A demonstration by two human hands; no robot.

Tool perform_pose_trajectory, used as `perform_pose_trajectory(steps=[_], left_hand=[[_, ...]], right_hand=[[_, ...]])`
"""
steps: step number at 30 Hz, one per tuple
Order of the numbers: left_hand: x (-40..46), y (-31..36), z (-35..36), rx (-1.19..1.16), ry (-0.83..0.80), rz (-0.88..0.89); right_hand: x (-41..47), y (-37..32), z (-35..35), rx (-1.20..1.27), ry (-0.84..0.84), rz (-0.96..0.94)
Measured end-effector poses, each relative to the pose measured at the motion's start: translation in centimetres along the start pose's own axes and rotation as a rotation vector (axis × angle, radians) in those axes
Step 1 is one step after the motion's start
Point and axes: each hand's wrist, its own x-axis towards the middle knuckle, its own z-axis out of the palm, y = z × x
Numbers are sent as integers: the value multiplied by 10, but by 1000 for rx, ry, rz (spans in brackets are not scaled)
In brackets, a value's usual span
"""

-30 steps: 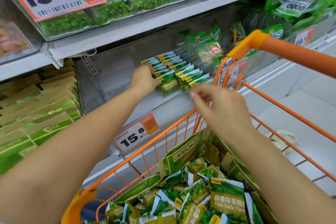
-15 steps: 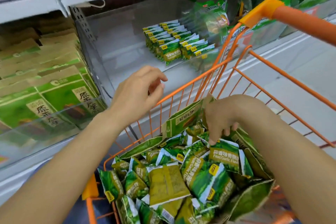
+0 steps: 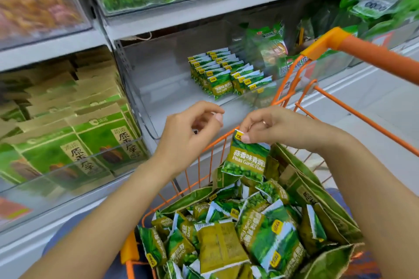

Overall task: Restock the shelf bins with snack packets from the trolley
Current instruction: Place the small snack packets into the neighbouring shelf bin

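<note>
My right hand (image 3: 269, 128) pinches one green snack packet (image 3: 246, 157) by its top seam, thumb and fingertips clamped on the flat crimped edge, so the packet hangs just above the heap of loose packets (image 3: 244, 233) in the orange trolley (image 3: 371, 52). My left hand (image 3: 192, 133) hovers beside it, just apart, fingers loosely curled and holding nothing.

I judge the packet to be light and puffy, a soft foil pillow with air and small peas inside. It should weigh next to nothing, but the film looks glossy and may slip if I take it by the belly; squeezing there could also crush the contents. The sealed seam is the stiffest, flattest part, so that is where my grip belongs, and a light pinch should do.

The clear shelf bin (image 3: 158, 88) stands ahead, well apart from my hands, with two neat rows of standing packets (image 3: 223, 72) at its right side and bare floor to their left. I expect this one goes upright at the front of a row.
</note>
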Motion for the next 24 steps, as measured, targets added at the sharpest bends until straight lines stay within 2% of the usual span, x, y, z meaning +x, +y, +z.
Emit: perform_pose_trajectory(steps=[3,6,10,14,16,21,23,24], left_hand=[[1,13,4,-106,-181,-222],[6,15,11,-110,-220,-305],[11,13,16,-250,-131,-359],[13,14,15,-302,33,-337],[14,17,14,-326,33,-319],[30,17,10,-120,-61,-240],[39,16,9,-79,22,-253],[45,16,8,-82,92,-269]], right_hand=[[3,-3,2,96,209,-114],[4,-2,4,153,334,-163],[4,-6,4,239,421,-217],[2,-5,-2,221,272,-95],[4,-3,-3,209,261,-83],[10,2,-4,174,376,-122],[12,6,-3,23,521,-121],[12,8,-3,-144,586,-106]])
